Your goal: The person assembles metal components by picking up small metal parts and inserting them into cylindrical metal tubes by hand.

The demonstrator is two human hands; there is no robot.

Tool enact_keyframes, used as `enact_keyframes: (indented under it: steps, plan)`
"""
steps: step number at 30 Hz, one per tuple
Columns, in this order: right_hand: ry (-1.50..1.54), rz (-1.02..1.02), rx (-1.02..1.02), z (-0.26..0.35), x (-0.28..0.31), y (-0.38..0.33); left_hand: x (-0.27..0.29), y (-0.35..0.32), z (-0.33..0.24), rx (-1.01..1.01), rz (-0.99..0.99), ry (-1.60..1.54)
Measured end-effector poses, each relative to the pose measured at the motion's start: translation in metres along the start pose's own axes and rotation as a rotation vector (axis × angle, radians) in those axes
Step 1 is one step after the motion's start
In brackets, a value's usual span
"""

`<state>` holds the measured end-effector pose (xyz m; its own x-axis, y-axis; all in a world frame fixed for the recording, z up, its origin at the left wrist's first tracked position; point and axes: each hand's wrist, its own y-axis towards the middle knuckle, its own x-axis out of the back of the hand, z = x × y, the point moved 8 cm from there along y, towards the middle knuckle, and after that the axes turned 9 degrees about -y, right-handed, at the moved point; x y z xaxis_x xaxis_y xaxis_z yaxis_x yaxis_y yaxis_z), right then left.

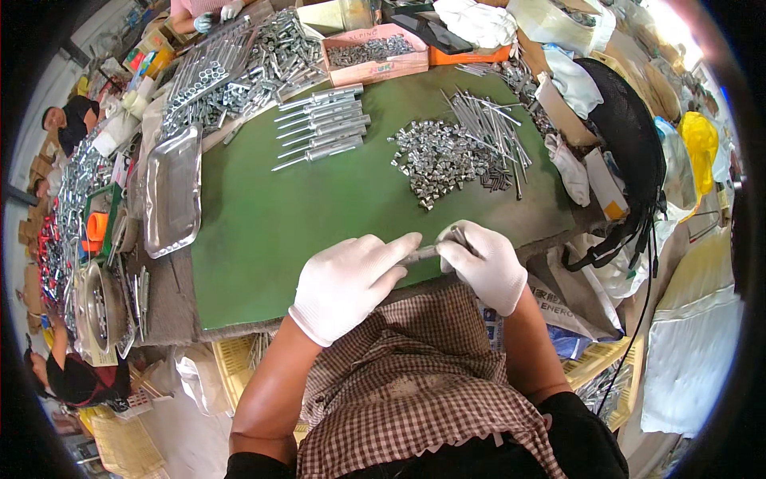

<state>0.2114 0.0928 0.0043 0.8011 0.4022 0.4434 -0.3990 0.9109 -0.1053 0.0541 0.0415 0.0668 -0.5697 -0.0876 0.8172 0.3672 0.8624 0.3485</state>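
My left hand (347,279), in a white glove, pinches one end of a short silver metal tube (420,254) above the front of the green table mat (255,239). The gloved right hand (487,267) closes round the tube's other end. A small dark metal piece (458,234) shows between its thumb and fingers; I cannot tell whether it joins the tube. Beyond my hands lies a heap of small shiny metal pieces (435,156). Long thin metal rods (491,128) lie beside it, near a little pile of dark pins (496,179).
Several silver handled tools with thin shafts (331,124) lie in a row. A pink box (383,68) of small parts stands behind. To the left are a metal tray (152,215) and heaped metal tubes (279,48). A black mesh bag (626,120) borders the right side. Other people work nearby.
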Motion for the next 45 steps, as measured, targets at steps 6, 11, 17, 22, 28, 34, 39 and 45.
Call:
enact_keyframes:
  steps: [6, 11, 17, 22, 28, 34, 39, 45]
  plan:
    - [-0.044, -0.035, 0.111, 0.01, 0.003, -0.002, -0.005, -0.001, 0.003, 0.017, -0.048, -0.034]
    - [-0.028, -0.037, 0.133, 0.007, 0.004, 0.0, -0.007, 0.001, 0.006, 0.076, -0.064, -0.066]
    - [-0.239, -0.36, 0.241, 0.0, 0.037, 0.015, -0.016, -0.002, 0.002, 0.103, -0.033, 0.018]
    - [-0.467, -0.535, 0.214, -0.009, 0.062, 0.053, -0.038, -0.002, -0.008, 0.151, 0.019, 0.164]
    - [-0.651, -0.469, 0.153, -0.007, 0.058, 0.059, -0.043, 0.0, -0.003, 0.2, 0.093, 0.212]
    - [-0.661, -0.454, 0.155, -0.014, 0.061, 0.064, -0.045, 0.002, 0.002, 0.233, 0.151, 0.186]
    - [-0.589, -0.402, 0.156, -0.018, 0.063, 0.069, -0.045, 0.002, 0.002, 0.239, 0.137, 0.175]
    - [-0.777, -0.318, 0.084, -0.007, 0.057, 0.075, -0.044, 0.002, 0.001, 0.234, 0.143, 0.145]
